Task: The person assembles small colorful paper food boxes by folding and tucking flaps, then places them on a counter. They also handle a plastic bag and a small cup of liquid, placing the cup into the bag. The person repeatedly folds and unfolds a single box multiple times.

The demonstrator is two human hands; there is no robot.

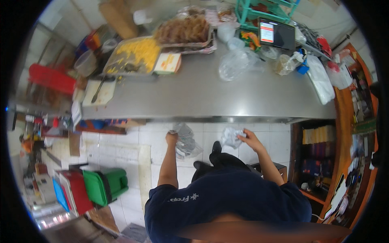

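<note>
My left hand [172, 138] is closed on the top of a clear plastic bag [187, 142], which hangs down loosely in front of the steel counter. In my right hand [251, 140] is a crumpled, whitish plastic bag [231, 137], pinched at its right side by the fingers. Both hands are held apart, on the near side of the counter edge. Whether anything lies inside either bag I cannot make out.
The steel counter [178, 97] carries a tray of yellow food [135, 54], a tray of brown food [184, 31], a white board [103, 93] with a dark-handled utensil, plastic bags [235, 65] and a screen [276, 34]. A green bin [107, 186] stands left; wooden shelves [316, 158] stand right.
</note>
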